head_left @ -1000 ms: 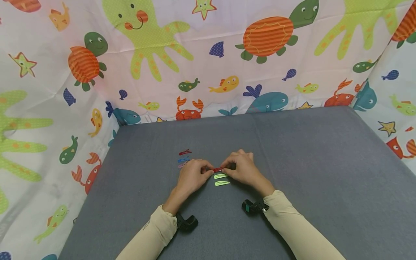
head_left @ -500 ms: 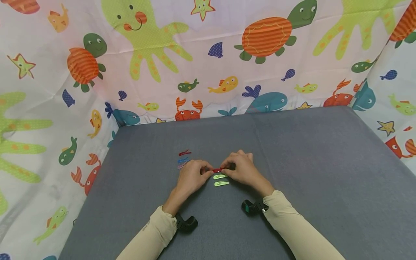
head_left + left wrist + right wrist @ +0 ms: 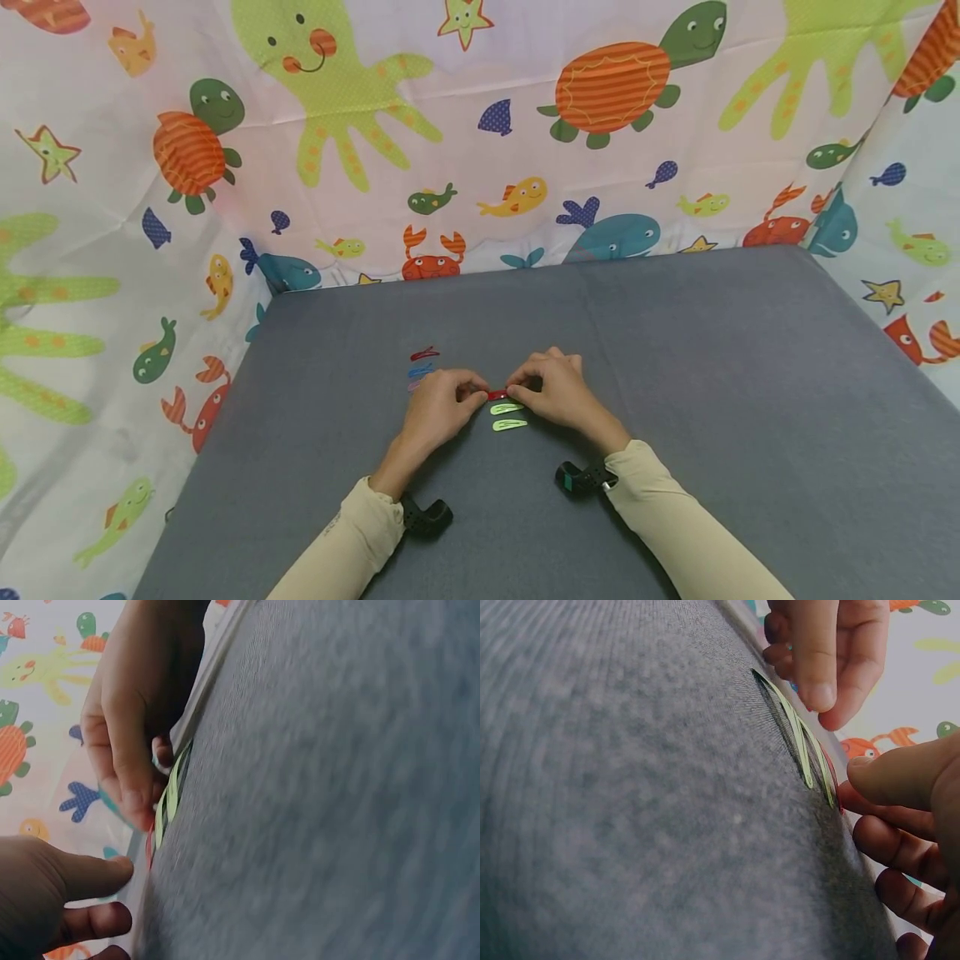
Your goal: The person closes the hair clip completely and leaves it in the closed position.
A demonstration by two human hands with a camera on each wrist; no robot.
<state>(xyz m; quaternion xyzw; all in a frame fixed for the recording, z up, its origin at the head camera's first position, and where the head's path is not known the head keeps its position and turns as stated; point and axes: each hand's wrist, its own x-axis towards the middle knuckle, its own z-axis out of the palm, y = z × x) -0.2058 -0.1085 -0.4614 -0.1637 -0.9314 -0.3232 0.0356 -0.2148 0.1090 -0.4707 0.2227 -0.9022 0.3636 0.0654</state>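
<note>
In the head view my left hand (image 3: 444, 406) and right hand (image 3: 557, 388) meet over a small red hair clip (image 3: 498, 395) lying on the grey cloth. Thumb and index fingertips of the left hand come together right at its left end; those of the right hand are at its right end. From the right wrist, the right index fingertip touches the lower end of the clip (image 3: 835, 776). Just on the near side lie two lime-green hair clips, an upper green clip (image 3: 505, 409) and a lower green clip (image 3: 510, 425), roughly parallel to the red one.
Left of the hands lie a dark red clip (image 3: 424, 354), a blue clip (image 3: 422, 369) and a pink clip (image 3: 414, 386), partly hidden by the left hand. A curtain (image 3: 480, 150) printed with sea animals borders the grey table (image 3: 675, 350). Black straps circle both wrists.
The hands stay at the ends of the red clip with almost no movement. The whole head view drifts slightly; the other clips keep their places.
</note>
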